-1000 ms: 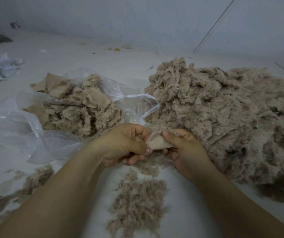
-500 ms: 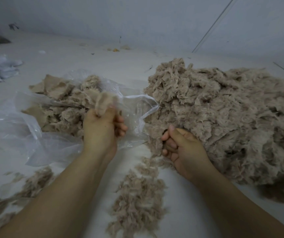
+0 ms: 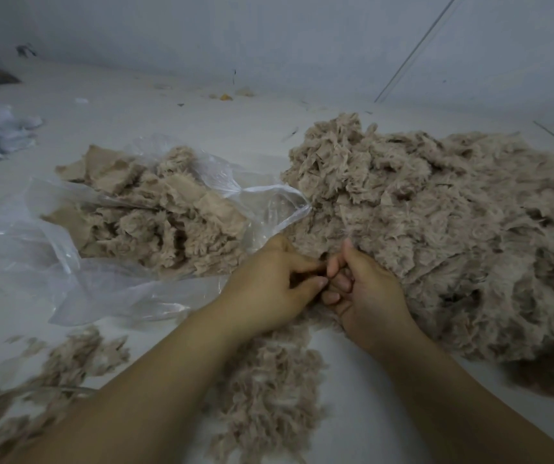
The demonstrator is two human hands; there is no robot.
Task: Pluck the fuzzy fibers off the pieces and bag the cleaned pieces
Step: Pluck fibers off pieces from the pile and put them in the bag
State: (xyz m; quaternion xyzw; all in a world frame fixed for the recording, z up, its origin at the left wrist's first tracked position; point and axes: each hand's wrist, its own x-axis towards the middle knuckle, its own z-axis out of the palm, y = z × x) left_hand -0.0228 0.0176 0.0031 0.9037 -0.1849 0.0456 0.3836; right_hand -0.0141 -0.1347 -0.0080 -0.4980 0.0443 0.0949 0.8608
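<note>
On the pale floor (image 3: pixel 352 413) (fluff-strewn) sits a fuzzy heap (image 3: pixel 453 229), wall (image 3: pixel 269 35) behind.

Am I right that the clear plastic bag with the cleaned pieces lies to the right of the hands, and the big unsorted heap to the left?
No, the sides are swapped. In the head view the clear plastic bag with the cleaned pieces lies left of the hands, and the big unsorted heap lies right. The left hand and right hand meet between them.
</note>
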